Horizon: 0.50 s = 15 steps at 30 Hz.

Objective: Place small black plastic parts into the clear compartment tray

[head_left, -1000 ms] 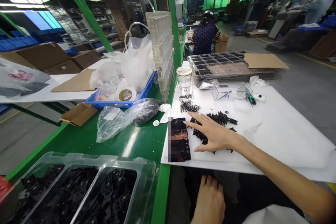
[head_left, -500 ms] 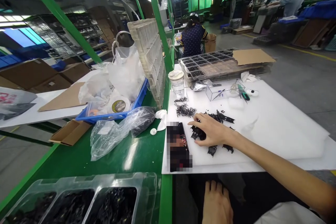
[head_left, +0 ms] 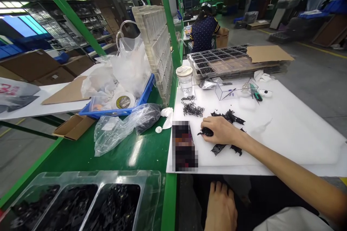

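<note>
One-handed, gripping a black, jagged-tipped, plastic-looking handful of parts (head_left: 207, 132) in the bare right hand (head_left: 219, 130), just to the right of a dark, flat, rectangular phone (head_left: 185, 148) mostly masked by pixel blocks. Curling the fingers closely around the handful, but hiding too much to tell whether holding one piece or several, or whether touching the white, flat, foam-like sheet (head_left: 298, 133) beneath. Resting the bare left hand (head_left: 221, 204) over dark clothing, nearer than the phone and somewhat to its right; hiding the palm, so not revealing any hold or the degree of opening. Having more loose, black, flat, pronged plastic-looking pieces (head_left: 218, 149) lying to the right of the phone, around the right hand, and a tangled heap of fine, black, wiry parts (head_left: 193, 109) lying just beyond the phone's far end. Judging by the closed grip, apparently being at the step of gathering or handling the pronged pieces rather than the wiry ones. Calling, for the next move, for a firm yet light hold on the handful, for guarding its projecting tip against snagging on neighbouring pieces, and for clearing the phone close by.
</note>
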Each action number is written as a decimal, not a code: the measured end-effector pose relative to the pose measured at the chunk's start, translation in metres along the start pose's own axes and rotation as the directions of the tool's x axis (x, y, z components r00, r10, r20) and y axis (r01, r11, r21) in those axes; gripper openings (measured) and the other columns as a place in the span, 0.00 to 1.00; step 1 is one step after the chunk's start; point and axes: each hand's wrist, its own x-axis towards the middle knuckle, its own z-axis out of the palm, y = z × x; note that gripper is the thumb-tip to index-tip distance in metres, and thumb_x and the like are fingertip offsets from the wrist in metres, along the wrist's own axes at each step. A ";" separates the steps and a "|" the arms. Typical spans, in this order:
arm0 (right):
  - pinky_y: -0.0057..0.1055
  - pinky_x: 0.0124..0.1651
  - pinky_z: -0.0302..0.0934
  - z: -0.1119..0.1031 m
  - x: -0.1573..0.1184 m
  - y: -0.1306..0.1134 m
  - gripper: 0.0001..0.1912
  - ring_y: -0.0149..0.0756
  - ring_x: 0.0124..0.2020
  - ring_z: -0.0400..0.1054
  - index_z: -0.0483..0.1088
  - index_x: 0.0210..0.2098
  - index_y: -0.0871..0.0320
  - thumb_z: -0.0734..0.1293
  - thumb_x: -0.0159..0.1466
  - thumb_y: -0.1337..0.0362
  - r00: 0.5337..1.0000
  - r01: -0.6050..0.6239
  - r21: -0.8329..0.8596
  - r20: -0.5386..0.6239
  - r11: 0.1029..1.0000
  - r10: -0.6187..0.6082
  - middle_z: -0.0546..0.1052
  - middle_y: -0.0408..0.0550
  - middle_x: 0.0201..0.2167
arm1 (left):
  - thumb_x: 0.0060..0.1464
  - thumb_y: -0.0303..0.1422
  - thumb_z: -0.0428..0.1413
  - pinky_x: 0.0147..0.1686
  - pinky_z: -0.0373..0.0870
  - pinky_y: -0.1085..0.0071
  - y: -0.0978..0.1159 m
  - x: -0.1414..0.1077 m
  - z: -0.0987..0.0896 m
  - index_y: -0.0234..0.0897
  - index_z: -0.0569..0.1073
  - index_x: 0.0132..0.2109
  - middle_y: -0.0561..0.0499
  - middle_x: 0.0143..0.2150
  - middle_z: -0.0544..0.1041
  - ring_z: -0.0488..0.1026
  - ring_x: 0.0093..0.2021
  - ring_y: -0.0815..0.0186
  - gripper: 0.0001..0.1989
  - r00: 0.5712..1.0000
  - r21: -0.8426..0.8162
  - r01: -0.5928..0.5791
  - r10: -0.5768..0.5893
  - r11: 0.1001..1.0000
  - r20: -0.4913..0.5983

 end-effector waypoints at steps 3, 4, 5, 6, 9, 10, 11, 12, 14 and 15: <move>0.32 0.32 0.58 0.002 0.001 0.001 0.06 0.37 0.30 0.68 0.71 0.32 0.58 0.66 0.63 0.62 0.999 -0.028 -0.012 -0.017 1.000 0.028 0.75 0.49 0.31 | 0.64 0.39 0.57 0.59 0.65 0.44 0.000 -0.001 0.000 0.35 0.73 0.56 0.42 0.58 0.74 0.70 0.59 0.51 0.18 1.000 0.001 -0.003 0.003 1.000 -0.013; 0.32 0.32 0.57 0.002 0.001 0.001 0.06 0.37 0.29 0.68 0.71 0.32 0.59 0.67 0.62 0.62 0.999 -0.036 -0.012 -0.021 0.999 0.035 0.76 0.49 0.31 | 0.64 0.39 0.57 0.59 0.65 0.44 0.000 -0.001 0.000 0.35 0.73 0.56 0.42 0.58 0.74 0.70 0.59 0.51 0.17 1.000 0.001 -0.004 0.004 1.000 -0.016; 0.31 0.31 0.57 0.002 0.001 0.001 0.06 0.37 0.29 0.69 0.71 0.32 0.59 0.67 0.62 0.62 0.999 -0.042 -0.009 -0.026 0.999 0.042 0.76 0.49 0.31 | 0.63 0.39 0.58 0.58 0.65 0.44 0.001 -0.001 0.000 0.35 0.73 0.56 0.42 0.58 0.75 0.71 0.59 0.51 0.17 1.000 0.002 -0.003 0.003 1.000 -0.019; 0.32 0.31 0.58 0.002 0.001 0.001 0.06 0.37 0.29 0.69 0.72 0.32 0.59 0.67 0.62 0.62 0.998 -0.048 -0.004 -0.031 0.999 0.048 0.76 0.48 0.31 | 0.63 0.39 0.58 0.58 0.65 0.44 0.001 -0.002 0.000 0.35 0.73 0.55 0.42 0.58 0.75 0.71 0.59 0.51 0.17 1.000 0.004 -0.004 0.004 1.000 -0.021; 0.32 0.33 0.59 0.002 0.002 0.002 0.05 0.37 0.30 0.70 0.72 0.32 0.58 0.67 0.61 0.63 0.996 -0.070 0.018 -0.050 0.997 0.071 0.77 0.48 0.31 | 0.63 0.39 0.58 0.58 0.66 0.44 0.001 -0.002 0.000 0.35 0.73 0.55 0.42 0.58 0.75 0.71 0.59 0.51 0.17 1.000 0.008 -0.004 0.005 1.000 -0.027; 0.32 0.34 0.60 0.002 0.002 0.002 0.05 0.38 0.31 0.71 0.73 0.33 0.58 0.67 0.61 0.63 0.995 -0.077 0.027 -0.057 0.997 0.079 0.78 0.47 0.32 | 0.63 0.39 0.58 0.58 0.66 0.44 0.001 -0.001 0.000 0.35 0.73 0.55 0.42 0.58 0.75 0.71 0.59 0.51 0.17 1.000 0.010 -0.005 0.005 1.000 -0.029; 0.32 0.34 0.61 0.001 0.002 0.002 0.05 0.38 0.31 0.72 0.73 0.34 0.59 0.67 0.62 0.63 0.994 -0.084 0.036 -0.063 0.996 0.086 0.78 0.47 0.32 | 0.63 0.39 0.58 0.58 0.66 0.44 0.001 -0.001 0.000 0.35 0.73 0.55 0.42 0.58 0.75 0.71 0.59 0.51 0.17 0.999 0.012 -0.005 0.006 1.000 -0.032; 0.32 0.35 0.61 0.000 0.002 0.003 0.05 0.38 0.32 0.72 0.73 0.34 0.58 0.67 0.62 0.63 0.993 -0.089 0.045 -0.068 0.995 0.092 0.78 0.47 0.32 | 0.63 0.39 0.58 0.58 0.66 0.44 0.001 -0.001 0.000 0.35 0.73 0.55 0.42 0.58 0.75 0.71 0.59 0.51 0.18 0.999 0.014 -0.006 0.007 1.000 -0.035; 0.31 0.35 0.62 -0.003 0.003 0.003 0.06 0.38 0.32 0.73 0.74 0.34 0.58 0.67 0.62 0.63 0.992 -0.098 0.061 -0.076 0.993 0.102 0.79 0.47 0.32 | 0.63 0.40 0.58 0.57 0.67 0.45 0.001 -0.001 0.001 0.35 0.73 0.55 0.42 0.58 0.74 0.71 0.59 0.51 0.18 0.999 0.016 -0.009 0.010 1.000 -0.046; 0.31 0.36 0.62 -0.005 0.004 0.003 0.06 0.38 0.32 0.73 0.74 0.34 0.58 0.67 0.62 0.63 0.991 -0.102 0.068 -0.080 0.992 0.107 0.79 0.47 0.32 | 0.63 0.40 0.58 0.57 0.67 0.45 0.001 -0.002 0.001 0.35 0.73 0.55 0.42 0.58 0.74 0.71 0.59 0.51 0.18 0.999 0.016 -0.012 0.013 1.000 -0.052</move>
